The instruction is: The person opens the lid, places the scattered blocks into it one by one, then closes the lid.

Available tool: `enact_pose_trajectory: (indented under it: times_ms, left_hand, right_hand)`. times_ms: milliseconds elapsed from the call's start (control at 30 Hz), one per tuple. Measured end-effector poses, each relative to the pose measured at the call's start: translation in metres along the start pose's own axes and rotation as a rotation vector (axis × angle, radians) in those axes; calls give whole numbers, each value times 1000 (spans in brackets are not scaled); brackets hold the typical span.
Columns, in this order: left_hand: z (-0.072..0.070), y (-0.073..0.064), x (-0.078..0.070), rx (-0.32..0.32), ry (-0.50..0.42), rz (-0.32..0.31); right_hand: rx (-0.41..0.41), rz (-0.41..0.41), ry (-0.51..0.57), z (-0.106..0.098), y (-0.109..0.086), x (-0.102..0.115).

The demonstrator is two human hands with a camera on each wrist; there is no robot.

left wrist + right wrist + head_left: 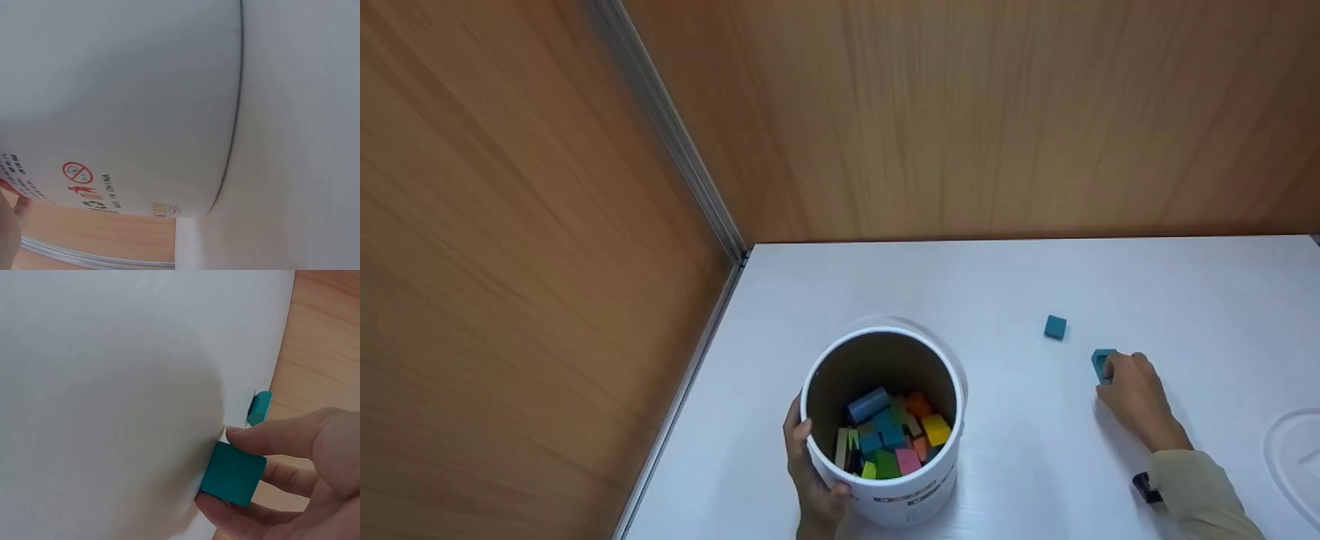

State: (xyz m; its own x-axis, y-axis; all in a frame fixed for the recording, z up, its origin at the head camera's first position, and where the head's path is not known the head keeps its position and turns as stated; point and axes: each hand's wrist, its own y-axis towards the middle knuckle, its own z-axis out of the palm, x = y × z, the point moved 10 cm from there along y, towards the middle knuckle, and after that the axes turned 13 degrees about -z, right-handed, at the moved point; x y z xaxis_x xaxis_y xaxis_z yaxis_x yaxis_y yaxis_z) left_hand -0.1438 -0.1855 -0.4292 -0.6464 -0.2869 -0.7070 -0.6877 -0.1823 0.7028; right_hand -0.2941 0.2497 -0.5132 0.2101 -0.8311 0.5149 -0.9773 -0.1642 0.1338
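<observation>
A white bucket (904, 495) stands on the table, holding several coloured wooden blocks (889, 431). My left hand (817, 480) grips it from the left, fingers and thumb spread around its wall near the rim. In the left wrist view the printed bucket wall (124, 112) fills much of the picture, with a bit of the hand at the lower left edge. Over to the right, my right hand (1136, 397) pinches a teal block (233, 473) between thumb and fingers, right at the tabletop. A second teal block (1055, 327) lies a little beyond that hand.
A clear round lid (1297, 457) lies at the right edge of the white table (1020, 277). Wooden panels (960, 120) rise behind the table and along its left side, meeting at a metal strip (675, 135).
</observation>
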Motion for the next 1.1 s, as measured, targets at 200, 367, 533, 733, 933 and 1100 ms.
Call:
enact_pose_trajectory:
  times_ms: [200, 367, 533, 733, 933, 1100]
  left_hand:
    - [-1, 0, 2, 11, -5, -2]
    - [-1, 2, 3, 0, 10, 8]
    - [1, 4, 3, -6, 9, 6]
    - [3, 8, 3, -7, 3, 17]
    - [3, 6, 5, -8, -1, 8]
    - [3, 5, 8, -19, 4, -11]
  right_hand:
    - [24, 42, 46, 2, -3, -5]
    - [12, 50, 59, -8, 0, -5]
    - [-27, 38, 64, -18, 3, 1]
    - [-116, -2, 52, -33, 2, 17]
    - [-199, -74, 39, -52, 2, 39]
    - [-249, -130, 36, -67, 0, 58]
